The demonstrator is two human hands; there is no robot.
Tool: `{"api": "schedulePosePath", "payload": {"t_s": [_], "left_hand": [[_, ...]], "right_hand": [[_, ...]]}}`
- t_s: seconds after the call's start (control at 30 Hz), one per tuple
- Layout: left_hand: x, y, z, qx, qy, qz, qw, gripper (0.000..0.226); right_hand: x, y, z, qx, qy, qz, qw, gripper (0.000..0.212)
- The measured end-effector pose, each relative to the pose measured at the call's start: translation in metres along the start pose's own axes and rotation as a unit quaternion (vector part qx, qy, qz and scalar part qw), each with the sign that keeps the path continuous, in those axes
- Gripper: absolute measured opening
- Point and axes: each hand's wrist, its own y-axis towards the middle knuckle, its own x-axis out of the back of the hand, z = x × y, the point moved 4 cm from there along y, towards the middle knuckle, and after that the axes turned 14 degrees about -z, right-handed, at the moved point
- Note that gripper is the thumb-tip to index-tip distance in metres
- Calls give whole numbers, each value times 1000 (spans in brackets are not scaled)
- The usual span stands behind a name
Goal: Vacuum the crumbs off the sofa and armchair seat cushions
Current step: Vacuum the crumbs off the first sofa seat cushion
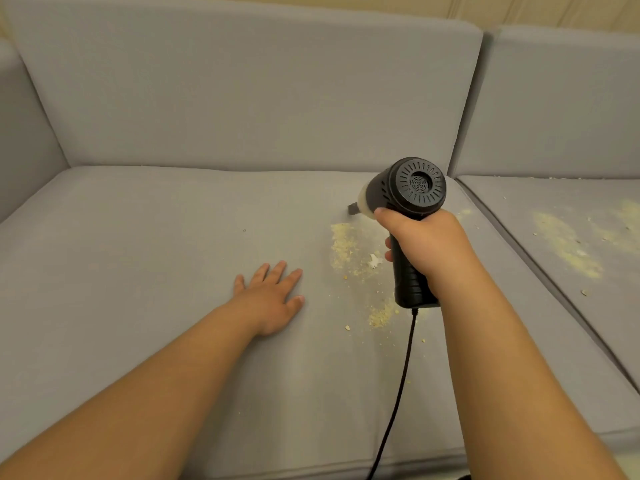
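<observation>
A black handheld vacuum (412,216) is gripped by its handle in the right hand (426,244), its nozzle lowered to the grey seat cushion (138,271) just above a patch of crumbs (343,242). The left hand (273,299) is laid flat on the cushion, fingers spread, holding nothing. More crumbs are seen on the adjoining cushion (519,244), and a black cord (398,393) hangs from the handle.

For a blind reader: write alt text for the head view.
A right hand holds a black handheld vacuum, nozzle down on a grey sofa seat cushion beside yellowish crumbs. The left hand rests flat on it.
</observation>
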Motion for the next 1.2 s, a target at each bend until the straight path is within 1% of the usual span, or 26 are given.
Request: {"api": "schedulePosePath", "payload": {"t_s": [0.13,0.37,0.43,0.57,0.7,0.87,0.97,1.07,1.2], "left_hand": [[0,0,-1,0,-1,-4,1000,65],[-1,1,-1,-3,3,-7,1000,65],[0,1,0,-4,5,-4,1000,65],[1,2,0,-3,4,-2,1000,65],[0,1,-1,-3,4,-1,1000,65],[1,1,-2,-2,7,0,1000,66],[0,1,-1,-3,8,-2,1000,66],[0,1,-1,-3,7,0,1000,67],[1,1,-2,-1,7,2,1000,67]], "right_hand": [[4,-3,-2,-3,-23,7,1000,17],[-1,-10,6,-22,-15,62,998,19],[1,-10,7,-17,-15,52,998,18],[6,-12,8,7,-52,21,998,15],[6,-17,12,20,-80,47,996,13],[6,-22,15,0,-58,81,995,15],[11,-21,17,3,-51,67,996,20],[15,-20,17,24,-78,38,996,15],[13,-21,16,22,-102,59,993,16]]}}
